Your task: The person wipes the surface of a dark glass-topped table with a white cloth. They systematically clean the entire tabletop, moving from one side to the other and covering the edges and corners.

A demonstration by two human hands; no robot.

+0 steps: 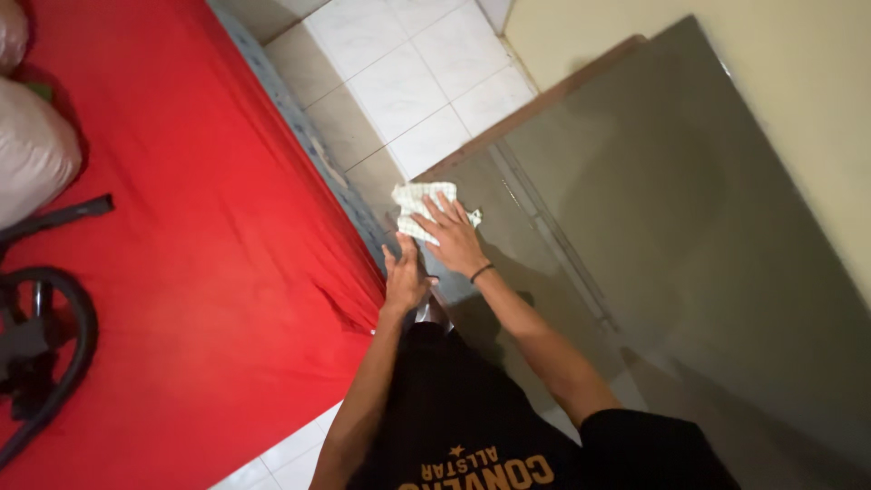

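Right grip: the right hand point(451, 238) lies flat with fingers spread, palm pressing a small white checked cloth point(419, 201) against the glass; nothing is pinched, the cloth is only held down under the fingers.
Left grip: the left hand point(405, 276) rests loosely closed on the near edge of the panel, at about 7 o'clock from the right hand; it holds nothing loose, it seems to steady the edge.
Cloth: near the panel's lower left corner, sticking out past the fingertips toward 11 o'clock.
Panel: a large dark glass panel point(671, 227) leaning against the cream wall point(798, 82), running off toward 4 o'clock.
Step in hand: by the look of it, wiping the corner area of the glass.
Next move calls for: steady flat pressure and a sweep toward 3 o'clock, where most of the surface lies, with the left hand bracing.
Around: red bed sheet point(181, 236) at 9 o'clock, white tiled floor point(408, 82) at 12 o'clock.
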